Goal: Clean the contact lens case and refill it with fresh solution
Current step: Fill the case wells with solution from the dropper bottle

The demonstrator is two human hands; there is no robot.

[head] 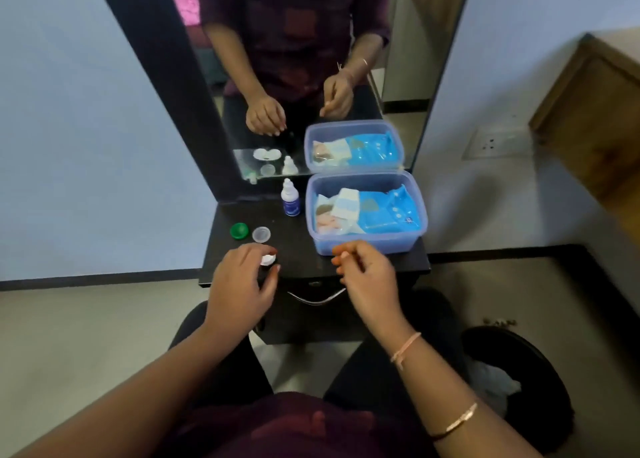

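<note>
From the head camera, looking down: the person sits at a small dark counter [363,267] set against a mirror [311,77], both forearms reaching forward over the lap.

The left hand [239,277] is palm down, knuckles up, fingers curled loosely over the white contact lens case [267,259], which sits on the counter near its front edge. The fingertips rest on and around the case, and only a small white part of it peeks out between thumb and forefinger. So that hand is closed lightly on the case, pinning it to the surface.

The right hand [363,270] hovers just in front of the blue plastic box [367,212], wrist bent slightly, thumb and forefinger pinched together, the other fingers tucked. Whether anything sits in that pinch cannot be told; it is too small and blurred. Two bangles show on that forearm.

Behind the left hand, two loose caps lie side by side on the counter: a green cap [239,231] and a clear cap [261,234], just apart from the case. Further back, the solution bottle [290,198] stands upright next to the box's left wall, close to the mirror. The box lies open, with blue packets inside.
</note>
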